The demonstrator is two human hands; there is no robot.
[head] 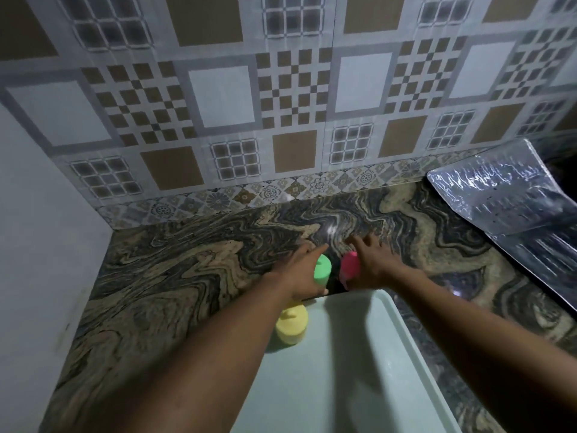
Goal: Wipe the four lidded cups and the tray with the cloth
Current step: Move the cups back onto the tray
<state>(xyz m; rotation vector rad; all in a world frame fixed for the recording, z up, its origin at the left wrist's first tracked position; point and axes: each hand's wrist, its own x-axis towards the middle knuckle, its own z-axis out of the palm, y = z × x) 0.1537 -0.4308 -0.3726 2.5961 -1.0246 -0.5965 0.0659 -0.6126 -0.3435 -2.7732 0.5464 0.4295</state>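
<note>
Along a dim kitchen corner, a stone counter (187, 276) with swirling black, grey and tan veining meets a back wall of patterned tiles (281, 89), squares of brown, pale grey, checks and grids above a narrow floral border strip (281, 190), while a plain pale wall (37, 229) closes the left side. At the right edge of the counter a crinkled, shiny sheet (515, 210), foil-like in appearance, lies sloped against the wall. One pale green tray (406, 354) occupies the near centre of the counter, its far rim just below both hands. Three lidded cups are visible: one yellow cup (292, 326) standing upright in the tray's far left corner, partly behind the left forearm; one green cup (322, 270) beyond the tray's far rim; and one pink cup (349, 268) just beside the green one, to its right. The left hand (301, 270) is wrapped around the green cup from its left side, fingers reaching past the lid. The right hand (371, 260) grips the pink cup from the right, its fingers spread over the counter beyond. Whether the two held cups rest on the counter or are lifted cannot be told.
</note>
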